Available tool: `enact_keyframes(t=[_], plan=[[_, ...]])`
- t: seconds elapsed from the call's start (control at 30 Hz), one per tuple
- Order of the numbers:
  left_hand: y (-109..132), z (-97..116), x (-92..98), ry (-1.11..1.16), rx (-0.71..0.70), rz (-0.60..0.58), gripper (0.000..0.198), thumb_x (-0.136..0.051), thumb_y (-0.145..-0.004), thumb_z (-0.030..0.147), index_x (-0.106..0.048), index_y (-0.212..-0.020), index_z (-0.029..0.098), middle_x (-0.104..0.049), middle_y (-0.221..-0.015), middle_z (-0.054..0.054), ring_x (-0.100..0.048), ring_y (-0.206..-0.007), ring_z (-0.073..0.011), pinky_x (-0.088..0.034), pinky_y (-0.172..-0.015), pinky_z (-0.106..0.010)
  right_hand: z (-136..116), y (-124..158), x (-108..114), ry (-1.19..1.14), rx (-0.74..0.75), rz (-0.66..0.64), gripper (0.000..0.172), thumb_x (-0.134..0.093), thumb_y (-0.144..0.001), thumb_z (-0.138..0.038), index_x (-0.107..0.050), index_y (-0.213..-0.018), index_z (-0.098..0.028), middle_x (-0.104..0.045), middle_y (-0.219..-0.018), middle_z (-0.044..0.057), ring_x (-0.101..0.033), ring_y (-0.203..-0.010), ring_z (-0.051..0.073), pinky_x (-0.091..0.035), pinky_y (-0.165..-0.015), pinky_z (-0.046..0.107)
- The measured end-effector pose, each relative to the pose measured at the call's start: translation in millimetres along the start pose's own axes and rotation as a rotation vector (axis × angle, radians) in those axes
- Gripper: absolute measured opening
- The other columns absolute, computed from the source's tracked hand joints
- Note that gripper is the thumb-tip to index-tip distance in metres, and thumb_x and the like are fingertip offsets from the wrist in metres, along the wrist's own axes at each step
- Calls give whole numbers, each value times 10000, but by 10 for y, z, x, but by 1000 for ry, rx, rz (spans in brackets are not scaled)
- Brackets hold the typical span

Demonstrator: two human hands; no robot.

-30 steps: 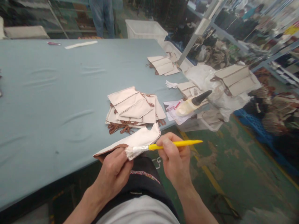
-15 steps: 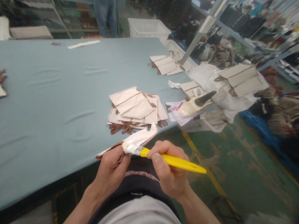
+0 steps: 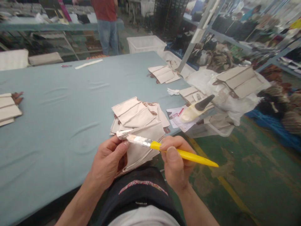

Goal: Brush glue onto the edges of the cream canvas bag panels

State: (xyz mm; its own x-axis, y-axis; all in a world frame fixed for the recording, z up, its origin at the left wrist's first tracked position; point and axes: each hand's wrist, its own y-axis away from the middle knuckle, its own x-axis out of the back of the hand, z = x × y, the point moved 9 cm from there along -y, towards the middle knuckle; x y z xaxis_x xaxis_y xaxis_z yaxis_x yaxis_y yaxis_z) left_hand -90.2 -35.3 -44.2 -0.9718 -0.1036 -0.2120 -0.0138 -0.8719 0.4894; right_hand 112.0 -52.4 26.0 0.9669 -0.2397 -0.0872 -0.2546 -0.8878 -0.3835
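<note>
My left hand (image 3: pixel 109 161) is closed on the edge of a cream fabric piece (image 3: pixel 143 149) with dark seam lines, held at the table's front edge. In my right hand (image 3: pixel 176 163) is a paintbrush (image 3: pixel 185 155) with a yellow handle. Its white-coated bristles touch the fabric's upper left corner, right by my left fingertips. Just beyond lies a stack of similar cream fabric pieces (image 3: pixel 134 111) with brown trim. A container of pale paste (image 3: pixel 189 113) with a dark-handled tool (image 3: pixel 204 103) in it stands to the right.
A blue-grey cloth covers the table (image 3: pixel 58 125). More fabric pieces (image 3: pixel 9 108) lie at the left and others (image 3: pixel 163 74) at the back right. A white bin (image 3: pixel 145 44) stands behind the table. A person (image 3: pixel 107 31) is at the far side. A metal post (image 3: pixel 196 36) rises at right.
The fabric piece has been turned and opened out, now showing its broad face. The brush has moved slightly up, its tip now at the corner by my left fingers. The view has tilted upward.
</note>
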Motion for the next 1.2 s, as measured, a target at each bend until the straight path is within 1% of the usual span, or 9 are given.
enact_keyframes(t=[0.1, 0.27, 0.43, 0.57, 0.67, 0.77, 0.87, 1.03, 1.2], plan=[[29, 25, -32, -24, -31, -44, 486, -950, -710, 592, -720, -845, 186, -500, -464, 81, -363, -362, -66, -254, -364, -164, 14, -24, -34, 28, -12, 30, 290, -624, -1042, -461, -720, -872, -246, -614, -688, -1, -570, -598, 177, -513, -605, 333], [153, 140, -156, -87, -118, -230, 495, -880, -843, 642, -713, -870, 177, -514, -536, 64, -369, -456, -69, -274, -428, -175, -84, 47, 8, 124, 55, 24, 279, -634, -1032, -465, -711, -865, -256, -583, -640, -14, -566, -561, 181, -520, -583, 340], [196, 124, -190, -69, -123, -265, 476, -858, -871, 640, -727, -977, 196, -520, -562, 70, -372, -456, -80, -294, -451, -196, -491, 114, -118, 222, 278, 26, 232, -624, -1059, -399, -707, -884, -272, -622, -622, -17, -580, -513, 165, -484, -509, 310], [194, 60, -170, -58, -109, -244, 486, -862, -861, 657, -690, -880, 203, -533, -569, 58, -412, -460, -90, -309, -449, -200, -725, 110, -332, 286, 385, -48, 260, -592, -1093, -370, -677, -866, -274, -669, -630, -16, -626, -505, 154, -491, -480, 288], [215, 87, -143, -26, -114, -249, 534, -892, -819, 681, -653, -821, 203, -496, -542, 76, -349, -430, -68, -285, -420, -190, -585, 110, -278, 207, 290, -46, 258, -612, -1078, -383, -692, -861, -269, -664, -634, -14, -620, -515, 159, -514, -512, 301], [239, 106, -126, -12, -108, -279, 519, -899, -824, 661, -712, -929, 188, -485, -559, 83, -307, -434, -57, -241, -403, -177, -309, 132, -97, 90, 132, 0, 194, -656, -1043, -354, -725, -885, -266, -655, -662, -13, -606, -553, 166, -524, -567, 319], [247, 89, -125, -61, -124, -308, 499, -860, -877, 640, -756, -1024, 175, -477, -557, 82, -321, -440, -66, -249, -403, -180, -177, 157, 8, 48, 52, 17, 224, -657, -1032, -391, -731, -869, -256, -624, -656, -5, -585, -572, 178, -513, -577, 332], [225, -10, -117, -103, -108, -315, 448, -832, -898, 628, -746, -954, 192, -429, -502, 98, -293, -404, -66, -263, -400, -193, -151, 134, -123, 43, -54, -60, 356, -650, -1022, -548, -721, -840, -251, -577, -621, -7, -529, -537, 172, -482, -536, 324], [210, -39, -126, -27, -53, -328, 461, -894, -841, 605, -712, -854, 182, -477, -530, 76, -338, -437, -64, -291, -407, -176, -20, -5, -179, -155, -94, 22, 361, -638, -1057, -529, -702, -851, -240, -521, -558, -59, -439, -442, 120, -360, -447, 258]])
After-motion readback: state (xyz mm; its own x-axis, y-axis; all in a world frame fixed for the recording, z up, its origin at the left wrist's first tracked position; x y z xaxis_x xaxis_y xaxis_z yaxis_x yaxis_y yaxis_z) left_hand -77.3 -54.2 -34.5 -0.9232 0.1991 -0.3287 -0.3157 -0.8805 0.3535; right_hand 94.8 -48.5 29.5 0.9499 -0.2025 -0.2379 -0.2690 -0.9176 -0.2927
